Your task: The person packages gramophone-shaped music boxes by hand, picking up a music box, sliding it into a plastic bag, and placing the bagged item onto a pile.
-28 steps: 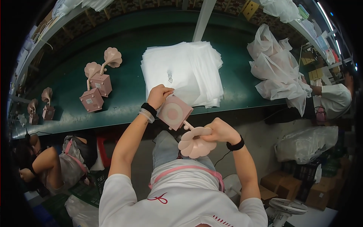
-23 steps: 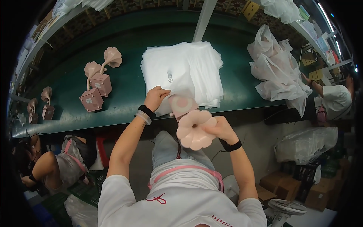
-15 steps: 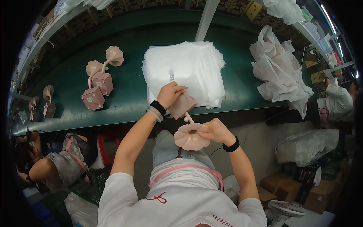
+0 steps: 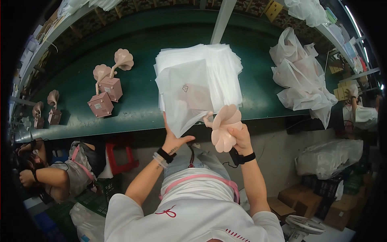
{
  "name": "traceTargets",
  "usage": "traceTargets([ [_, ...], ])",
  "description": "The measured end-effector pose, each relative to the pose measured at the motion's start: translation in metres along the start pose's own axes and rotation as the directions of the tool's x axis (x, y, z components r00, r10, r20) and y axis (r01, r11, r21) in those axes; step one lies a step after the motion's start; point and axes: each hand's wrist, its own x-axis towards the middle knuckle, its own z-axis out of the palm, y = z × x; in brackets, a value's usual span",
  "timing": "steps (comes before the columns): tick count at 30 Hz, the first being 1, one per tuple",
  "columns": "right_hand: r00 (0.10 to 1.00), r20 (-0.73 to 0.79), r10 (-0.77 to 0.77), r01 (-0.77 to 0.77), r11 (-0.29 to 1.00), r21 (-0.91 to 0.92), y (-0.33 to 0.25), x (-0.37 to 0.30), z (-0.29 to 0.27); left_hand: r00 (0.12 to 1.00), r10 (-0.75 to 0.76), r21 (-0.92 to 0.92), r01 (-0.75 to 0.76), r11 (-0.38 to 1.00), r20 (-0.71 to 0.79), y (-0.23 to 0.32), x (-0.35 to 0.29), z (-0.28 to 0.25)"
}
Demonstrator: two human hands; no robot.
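My right hand (image 4: 242, 139) grips the pale pink flower-shaped horn (image 4: 228, 125) of a small gramophone-shaped piece. Its pink box-shaped base (image 4: 198, 97) shows through a translucent white bag (image 4: 182, 101), with the horn outside. At the bag's lower left edge is my left hand (image 4: 175, 139), open, thumb stretched out to the right; its fingertips are partly hidden at the bag. Beneath the bag a thick stack of white translucent bags (image 4: 225, 72) lies on the green table (image 4: 137, 90).
To the left stand several more pink gramophone pieces (image 4: 100, 105). Filled translucent bags (image 4: 300, 76) are piled at the right. Other people sit at the lower left (image 4: 66, 177) and far right (image 4: 363, 117). A red stool (image 4: 121, 157), cardboard boxes (image 4: 300, 199) and a white fan (image 4: 304, 226) stand below.
The gramophone's base has gone into the bag, which now spreads toward me. My right hand with the horn moved right and slightly up; my left hand left the base and moved down-left.
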Motion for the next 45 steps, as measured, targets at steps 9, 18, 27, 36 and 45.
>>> traceTargets([
  [9,0.984,-0.16,0.074,-0.042,0.98,0.195,0.013,0.007,0.021,0.812,-0.57,-0.69,0.34,0.639,-0.128,-0.005,0.053,0.03],
  [18,0.992,0.12,0.038,0.004,0.942,-0.334,0.003,0.008,0.007,0.953,0.118,0.056,-0.106,0.993,-0.281,0.028,0.033,0.012],
  [27,1.0,-0.023,-0.008,0.014,0.962,0.271,0.0,0.03,0.014,0.936,-0.055,-0.101,0.021,0.995,-0.348,0.015,-0.022,-0.001],
  [36,0.99,0.12,0.073,-0.03,0.945,-0.327,0.004,0.018,0.036,0.931,-0.294,0.242,0.343,0.908,-0.216,0.023,0.05,-0.037],
  [45,0.998,-0.061,-0.012,0.024,0.981,0.193,-0.004,0.016,0.035,0.965,-0.151,0.226,0.2,0.953,-0.217,-0.035,0.004,0.024],
])
